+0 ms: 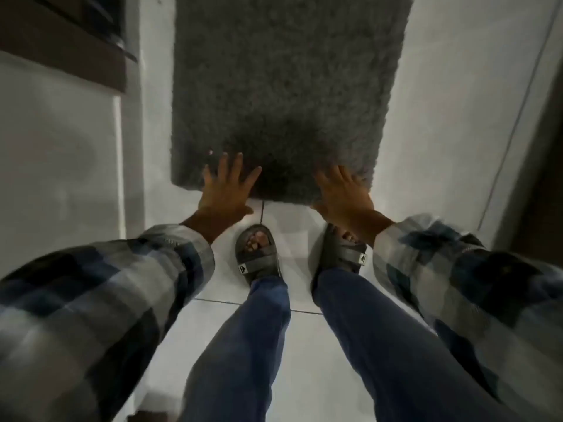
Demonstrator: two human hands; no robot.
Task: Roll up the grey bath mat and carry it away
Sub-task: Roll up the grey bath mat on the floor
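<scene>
The grey shaggy bath mat (286, 86) lies flat on the white tiled floor, stretching away from me. My left hand (227, 185) hovers over its near edge with fingers spread, holding nothing. My right hand (342, 190) is at the near right corner, fingers extended and resting on or over the mat's pile; a grip is not visible. Both arms wear plaid sleeves.
My feet in grey sandals (257, 254) stand on the tiles just short of the mat. A white wall and dark wooden frame (61, 47) run along the left. A dark door edge (542, 178) borders the right.
</scene>
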